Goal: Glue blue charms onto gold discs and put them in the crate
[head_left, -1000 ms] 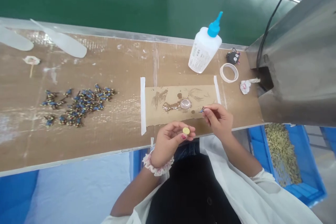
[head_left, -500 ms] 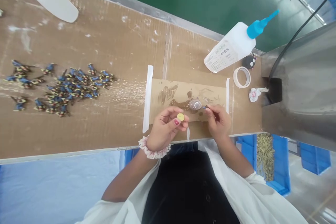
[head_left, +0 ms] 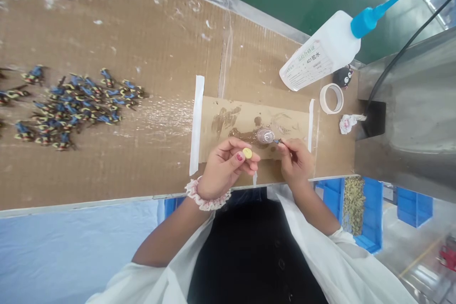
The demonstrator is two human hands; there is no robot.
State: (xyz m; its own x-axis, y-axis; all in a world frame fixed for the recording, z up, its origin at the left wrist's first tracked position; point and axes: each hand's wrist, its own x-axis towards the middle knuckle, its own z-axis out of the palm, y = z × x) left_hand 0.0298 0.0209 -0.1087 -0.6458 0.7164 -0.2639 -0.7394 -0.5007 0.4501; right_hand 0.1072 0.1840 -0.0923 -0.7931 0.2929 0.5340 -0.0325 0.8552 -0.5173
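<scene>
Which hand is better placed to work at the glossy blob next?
Right, probably: the right hand pinches a small bluish piece right beside the glossy blob; the left hand is occupied holding a yellow disc.

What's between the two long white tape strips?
The head view shows a tan, cardboard-looking rectangular sheet with brown wet smears and a shiny, pale oval blob; the left hand and right hand partly hide the sheet.

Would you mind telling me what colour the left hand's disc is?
The disc is pale yellow; see the head view.
</scene>
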